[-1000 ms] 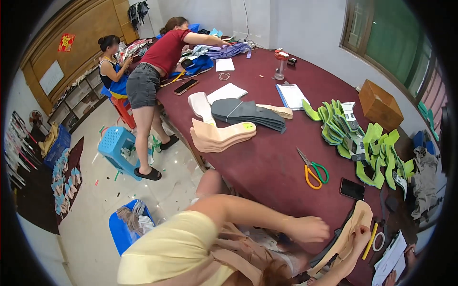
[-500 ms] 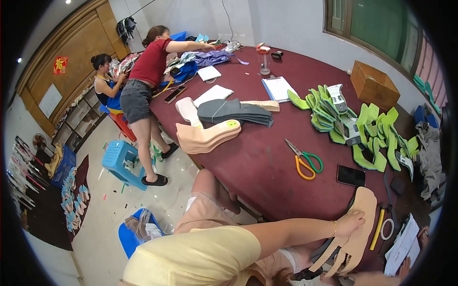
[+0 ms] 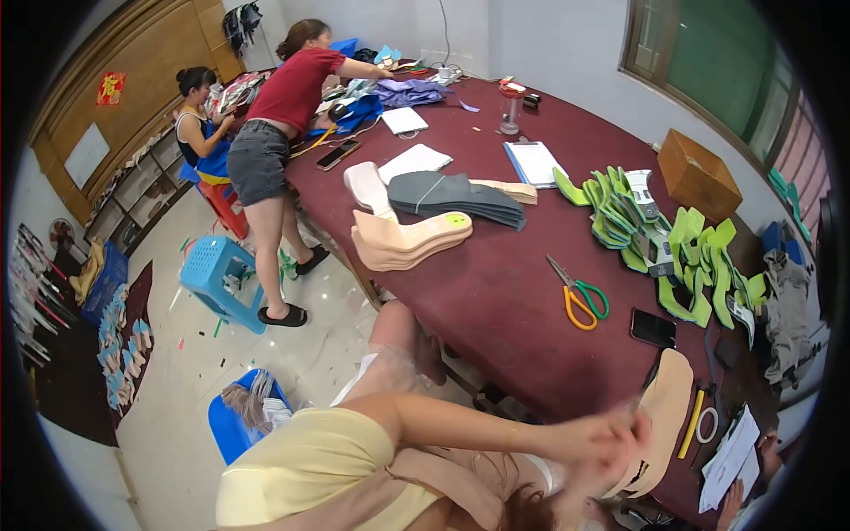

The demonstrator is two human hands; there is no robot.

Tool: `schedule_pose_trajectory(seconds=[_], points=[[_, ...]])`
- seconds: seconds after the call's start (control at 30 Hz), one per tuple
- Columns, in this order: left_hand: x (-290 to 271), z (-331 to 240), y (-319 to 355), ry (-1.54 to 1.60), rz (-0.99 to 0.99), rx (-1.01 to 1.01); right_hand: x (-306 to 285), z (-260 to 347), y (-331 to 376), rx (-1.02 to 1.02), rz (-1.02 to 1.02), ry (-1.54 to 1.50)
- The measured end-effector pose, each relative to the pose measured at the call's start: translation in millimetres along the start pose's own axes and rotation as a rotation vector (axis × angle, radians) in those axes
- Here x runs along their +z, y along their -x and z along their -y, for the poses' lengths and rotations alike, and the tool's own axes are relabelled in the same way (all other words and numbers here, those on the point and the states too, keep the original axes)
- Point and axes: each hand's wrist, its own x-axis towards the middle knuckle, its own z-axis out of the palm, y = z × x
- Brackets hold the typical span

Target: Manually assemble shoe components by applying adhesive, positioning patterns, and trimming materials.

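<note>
My left hand (image 3: pixel 611 442) reaches across from the left at the near right edge of the table. Its fingers look bent but are smeared by motion, so I cannot tell whether they hold anything. Right beside the hand lies a long tan sole-shaped piece (image 3: pixel 668 398), with a row of dark notches near its lower end. The hand and forearm partly cover that end. Pale blurred skin below, near the bottom edge, seems to be my right hand (image 3: pixel 571 511); its fingers cannot be made out.
On the dark red table (image 3: pixel 496 327) lie scissors (image 3: pixel 580 296), a black phone (image 3: pixel 653 327), a yellow stick (image 3: pixel 691 425) and a white ring (image 3: pixel 707 425). Green pads (image 3: pixel 620 221), grey sole pieces (image 3: pixel 456 199) and tan ones (image 3: pixel 407 243) are piled farther away. Another person's hand (image 3: pixel 731 504) rests beside papers (image 3: pixel 730 456).
My left hand has come off the tan piece and moved left and down. The cut strips at that piece's lower end are now mostly hidden. The whole view has shifted slightly.
</note>
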Motion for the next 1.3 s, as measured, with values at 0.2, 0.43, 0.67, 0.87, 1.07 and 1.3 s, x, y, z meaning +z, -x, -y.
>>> schedule_pose_trajectory(seconds=[0.2,0.43,0.67,0.87,1.07,1.3], points=[[-48.8,-66.2,84.9,0.425,-0.676,0.041,101.3,29.0,-11.9,-0.035,0.377,-0.140],[-59.7,-102.7,113.8,0.159,-0.656,0.146,99.0,41.1,-57.5,0.115,-0.042,-0.051],[-70.8,-117.1,127.5,0.171,-0.658,0.189,134.7,59.4,-46.5,0.047,0.212,-0.091],[-78.6,-115.1,138.8,0.122,-0.748,0.264,153.5,69.0,-44.6,-0.104,0.266,0.013],[-84.7,-103.3,138.9,0.129,-0.790,0.245,162.8,59.1,-46.0,-0.229,0.285,0.052],[-89.5,-105.4,138.0,0.313,-0.732,0.121,166.0,8.3,-57.6,-0.119,0.306,0.232]])
